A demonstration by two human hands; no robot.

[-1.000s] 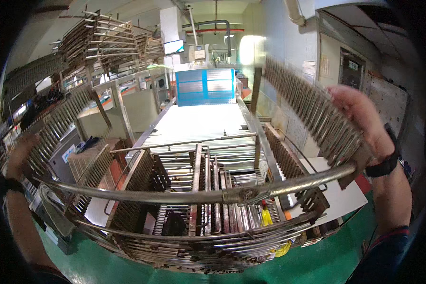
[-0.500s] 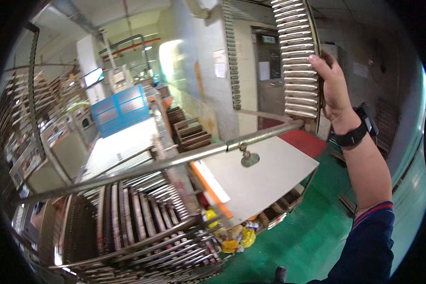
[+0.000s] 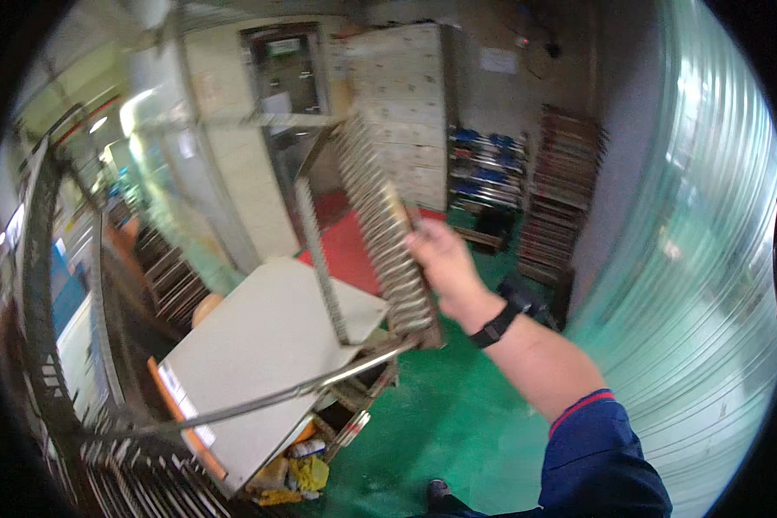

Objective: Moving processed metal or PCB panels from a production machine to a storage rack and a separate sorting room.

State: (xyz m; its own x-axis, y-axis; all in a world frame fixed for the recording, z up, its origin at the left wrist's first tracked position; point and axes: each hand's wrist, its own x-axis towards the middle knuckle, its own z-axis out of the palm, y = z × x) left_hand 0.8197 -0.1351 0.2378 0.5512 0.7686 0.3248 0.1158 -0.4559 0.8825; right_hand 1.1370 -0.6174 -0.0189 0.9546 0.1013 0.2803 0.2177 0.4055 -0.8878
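My right hand is closed around the edge of a slotted upright of a metal rack frame. The upright carries a long row of bright, evenly spaced ridges. A thinner toothed bar of the same frame runs beside it. From its foot a metal rail slopes down to the left, crossing in front of a pale tabletop. A black band circles my right wrist. My left hand is out of view.
Thin dark panels stand in slots at the lower left. Yellow bags lie under the table. Clear plastic strips hang at the right. Against the back stand a pale cabinet and a stack of dark racks. The floor is green.
The view has swung right, bringing the cabinet and plastic strips further in. My right hand keeps its grip on the rack frame, which now appears lower and nearer the middle, tilted.
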